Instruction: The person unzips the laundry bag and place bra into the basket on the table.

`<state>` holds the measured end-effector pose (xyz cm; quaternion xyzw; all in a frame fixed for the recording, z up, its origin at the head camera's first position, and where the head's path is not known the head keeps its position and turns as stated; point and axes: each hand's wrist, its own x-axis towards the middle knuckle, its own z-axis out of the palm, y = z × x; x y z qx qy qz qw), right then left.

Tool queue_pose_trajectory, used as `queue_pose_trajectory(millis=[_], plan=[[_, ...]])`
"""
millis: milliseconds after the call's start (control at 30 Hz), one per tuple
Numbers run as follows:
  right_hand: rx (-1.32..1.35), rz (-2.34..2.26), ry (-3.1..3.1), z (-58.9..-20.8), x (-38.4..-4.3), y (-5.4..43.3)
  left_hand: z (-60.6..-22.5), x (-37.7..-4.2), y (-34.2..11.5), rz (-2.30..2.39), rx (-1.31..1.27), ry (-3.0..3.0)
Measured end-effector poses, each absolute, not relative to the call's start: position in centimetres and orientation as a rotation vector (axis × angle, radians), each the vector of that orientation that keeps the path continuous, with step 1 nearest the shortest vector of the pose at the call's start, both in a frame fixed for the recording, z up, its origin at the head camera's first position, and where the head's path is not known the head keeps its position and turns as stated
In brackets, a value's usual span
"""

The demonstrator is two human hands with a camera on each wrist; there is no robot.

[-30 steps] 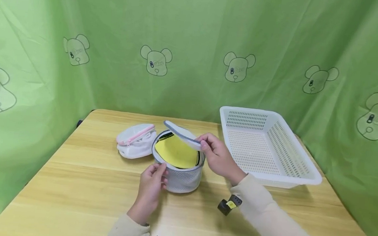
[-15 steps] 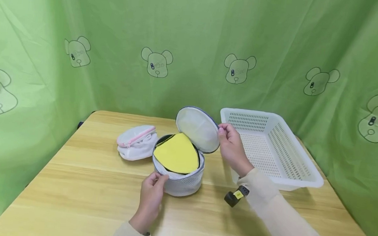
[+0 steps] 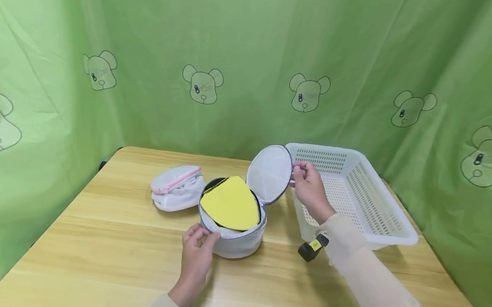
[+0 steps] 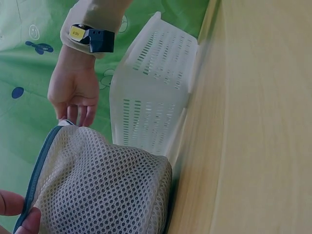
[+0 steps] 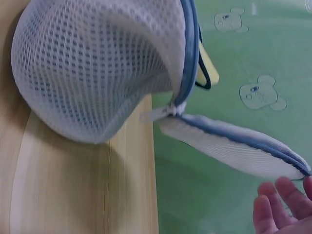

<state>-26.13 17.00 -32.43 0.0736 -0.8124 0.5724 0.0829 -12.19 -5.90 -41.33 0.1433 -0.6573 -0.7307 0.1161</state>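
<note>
A round white mesh laundry bag [image 3: 239, 246] with a blue-grey zip edge stands on the table, its lid [image 3: 270, 174] swung up to the right. Inside sits a yellow piece with black edging [image 3: 230, 204], of a kind I cannot tell. My left hand [image 3: 196, 254] pinches the bag's front rim; in the left wrist view its thumb and finger [image 4: 30, 220] meet at the zip edge. At the lid's outer edge, my right hand [image 3: 312, 189] holds it between thumb and fingers. The zip pull [image 5: 157, 114] hangs by the lid's hinge in the right wrist view.
A second white mesh bag [image 3: 176, 194] with a pink zip lies closed, left of the first. To the right, a white plastic basket [image 3: 394, 233] with slotted walls stands near the right forearm. Green curtain [image 3: 254, 40] surrounds the wooden table [image 3: 106, 258].
My right hand has lifted the lid off the bag's mouth and swung it to the right, uncovering the yellow piece. The left hand has stayed at the front rim.
</note>
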Motion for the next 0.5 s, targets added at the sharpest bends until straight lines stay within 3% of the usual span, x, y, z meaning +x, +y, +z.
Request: queue_pose_trajectory(millis=[267,500], plan=[[0.136,1.527,-2.440,-32.3,-25.7,16.9,-41.5,-12.2,-5.8,-2.164,0.406,-1.916],[0.417,1.466,-2.548,-31.8,-24.4,14.2,-41.8,-12.2,-5.7,-2.166,0.398,-1.916]])
